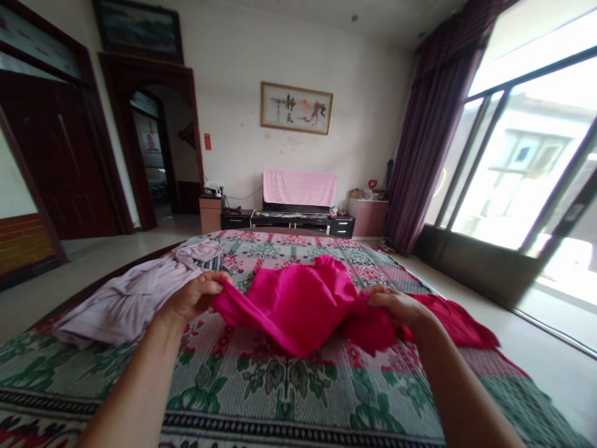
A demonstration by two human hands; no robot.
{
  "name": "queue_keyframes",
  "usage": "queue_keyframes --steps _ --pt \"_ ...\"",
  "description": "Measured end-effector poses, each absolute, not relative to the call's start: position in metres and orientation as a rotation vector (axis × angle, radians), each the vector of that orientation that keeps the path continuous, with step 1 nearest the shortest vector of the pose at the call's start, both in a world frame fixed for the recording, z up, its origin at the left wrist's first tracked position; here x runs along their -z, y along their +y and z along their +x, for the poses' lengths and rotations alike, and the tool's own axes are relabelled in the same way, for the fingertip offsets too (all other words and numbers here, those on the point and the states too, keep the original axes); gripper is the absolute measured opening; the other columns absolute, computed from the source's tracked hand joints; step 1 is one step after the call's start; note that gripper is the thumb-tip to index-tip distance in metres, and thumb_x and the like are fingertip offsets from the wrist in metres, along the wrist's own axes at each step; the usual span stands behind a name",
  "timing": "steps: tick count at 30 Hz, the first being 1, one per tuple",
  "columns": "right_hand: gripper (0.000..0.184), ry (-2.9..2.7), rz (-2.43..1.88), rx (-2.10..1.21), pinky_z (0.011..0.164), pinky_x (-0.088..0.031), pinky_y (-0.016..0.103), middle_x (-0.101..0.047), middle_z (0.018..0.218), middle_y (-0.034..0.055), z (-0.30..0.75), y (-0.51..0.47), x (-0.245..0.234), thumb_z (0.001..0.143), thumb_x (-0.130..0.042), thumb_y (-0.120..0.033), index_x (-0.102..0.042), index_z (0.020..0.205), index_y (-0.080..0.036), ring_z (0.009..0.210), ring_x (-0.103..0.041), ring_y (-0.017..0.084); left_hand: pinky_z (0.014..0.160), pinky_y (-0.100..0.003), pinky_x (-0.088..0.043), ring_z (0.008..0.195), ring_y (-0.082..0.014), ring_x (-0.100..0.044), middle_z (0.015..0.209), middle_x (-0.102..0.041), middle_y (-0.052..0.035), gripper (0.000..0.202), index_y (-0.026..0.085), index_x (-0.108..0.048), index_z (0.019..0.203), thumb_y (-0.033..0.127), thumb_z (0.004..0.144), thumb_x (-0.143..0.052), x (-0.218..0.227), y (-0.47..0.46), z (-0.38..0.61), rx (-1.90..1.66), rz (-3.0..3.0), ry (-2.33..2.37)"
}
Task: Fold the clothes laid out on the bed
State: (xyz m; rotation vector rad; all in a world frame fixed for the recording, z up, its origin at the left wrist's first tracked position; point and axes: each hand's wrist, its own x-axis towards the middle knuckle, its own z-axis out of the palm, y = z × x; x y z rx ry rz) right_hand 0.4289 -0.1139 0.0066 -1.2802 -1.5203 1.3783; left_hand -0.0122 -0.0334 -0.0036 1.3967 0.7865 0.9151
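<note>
A bright pink piece of cloth, likely a garment [298, 305], stretches between my two hands over the patterned cover. My left hand [200, 295] pinches its left end, fingers closed on the fabric. At the other end, my right hand [392, 303] grips a bunched part of it. The middle of the cloth sags and folds between them; its full shape cannot be made out. Close beside my left hand lies a crumpled pale lilac garment [135, 295]. Behind my right hand, a red folded cloth [459, 320] rests on the cover.
The floral cover [284, 404] spreads over a wide surface before me. Beyond it stands a low black cabinet [342, 227] with a pink cloth [298, 186] draped above it. A purple curtain [424, 130] and large windows are on the right, a dark red door [46, 149] on the left.
</note>
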Motion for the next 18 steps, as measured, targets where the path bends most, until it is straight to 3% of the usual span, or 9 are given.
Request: queue_keyframes --steps 5,8,13,16,18 --pt "0.024 -1.421 -1.504 -0.993 0.051 -0.042 0.025 -0.065 0.065 0.0021 0.421 -0.1 0.01 0.073 -0.056 -0.039 -0.064 0.076 -0.016 0.053 -0.055 0.013 0.04 -0.019 -0.032 0.042 -0.0101 -0.05 0.05 -0.058 0.002 0.029 0.014 -0.064 0.088 0.028 0.064 -0.056 0.025 -0.023 0.01 -0.865 1.503 1.357" --pt "0.019 -1.485 -1.826 -0.598 0.051 -0.039 0.024 -0.061 0.055 0.0007 0.421 -0.077 0.038 0.072 -0.053 -0.029 -0.065 0.064 -0.016 0.053 -0.054 0.014 0.04 -0.019 -0.033 0.043 -0.0128 -0.053 0.045 -0.056 0.0036 0.039 0.013 -0.065 0.101 0.025 0.066 -0.053 0.048 -0.013 0.026 -0.649 1.589 1.686" --pt "0.01 -1.685 -2.079 -0.174 0.056 -0.038 0.025 -0.062 0.056 0.0027 0.412 -0.062 0.066 0.067 -0.059 -0.021 -0.066 0.061 -0.019 0.059 -0.057 0.016 0.052 -0.023 -0.041 0.06 -0.0178 -0.062 0.056 -0.065 -0.0036 0.019 0.019 -0.07 0.067 0.02 0.067 -0.051 0.068 -0.002 0.035 -0.472 2.079 1.793" --pt "0.012 -1.758 -2.164 -0.075 0.057 -0.037 0.027 -0.063 0.061 0.0063 0.404 -0.064 0.067 0.068 -0.057 -0.019 -0.066 0.061 -0.017 0.06 -0.057 0.017 0.062 -0.025 -0.044 0.075 -0.0204 -0.065 0.068 -0.07 -0.0061 0.018 0.02 -0.068 0.062 0.017 0.065 -0.051 0.067 -0.001 0.036 -0.489 2.3 1.813" --pt "0.013 -1.815 -2.143 -0.127 0.055 -0.035 0.026 -0.059 0.056 0.0049 0.403 -0.066 0.062 0.067 -0.057 -0.018 -0.064 0.056 -0.017 0.057 -0.054 0.015 0.059 -0.025 -0.043 0.067 -0.0199 -0.064 0.059 -0.066 -0.0046 0.016 0.02 -0.065 0.058 0.018 0.064 -0.05 0.059 -0.007 0.038 -0.398 2.278 1.768"
